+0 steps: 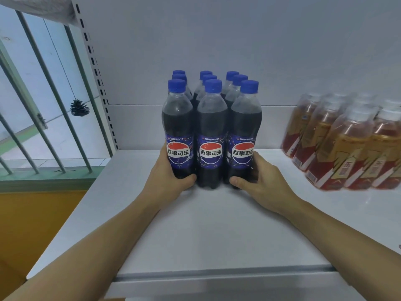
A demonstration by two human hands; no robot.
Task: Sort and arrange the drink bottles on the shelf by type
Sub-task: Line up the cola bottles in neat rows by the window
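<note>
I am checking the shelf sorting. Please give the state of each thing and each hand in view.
Cola bottles: upright, capped, grouped in rows.
Tea bottles: capped, grouped apart at right.
Left hand: holds the left front cola bottle.
Right hand: holds the right front cola bottle.
Shelf: bears both groups.

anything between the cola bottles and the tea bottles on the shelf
Nothing: the head view shows bare white shelf between the cola bottles and the tea bottles.

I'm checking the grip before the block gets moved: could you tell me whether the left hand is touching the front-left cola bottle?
Touching. In the head view the left hand wraps the base of the front-left cola bottle, thumb across its front.
</note>
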